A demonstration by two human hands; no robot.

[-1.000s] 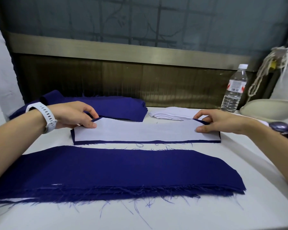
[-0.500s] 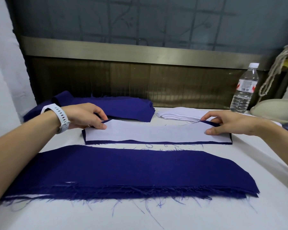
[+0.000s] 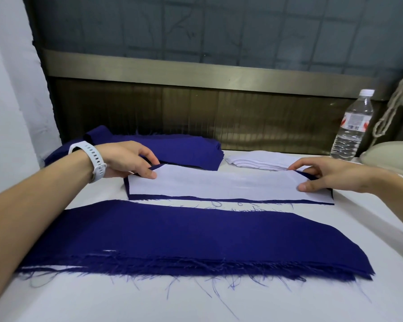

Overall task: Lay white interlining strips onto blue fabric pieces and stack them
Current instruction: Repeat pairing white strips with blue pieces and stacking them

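A white interlining strip (image 3: 228,184) lies on a blue fabric piece (image 3: 219,200) in the middle of the table. My left hand (image 3: 128,160) pinches their left end together, thumb on top. At the right end my right hand (image 3: 323,175) pinches strip and fabric the same way. A stack of frayed blue fabric pieces (image 3: 184,238) lies nearer to me, with white showing at its lower left edge. A pile of blue pieces (image 3: 184,148) sits at the back left. Beside it lies a pile of white strips (image 3: 258,160).
A plastic water bottle (image 3: 353,126) stands at the back right, with a pale rounded object (image 3: 391,152) and a hanging cord (image 3: 396,98) beside it. A brown panel closes off the back of the white table (image 3: 219,305). Loose blue threads trail over the front.
The view has shifted so everything sits further right in the frame. Both hands keep their hold on the ends of the strip and fabric; the right end looks slightly lifted.
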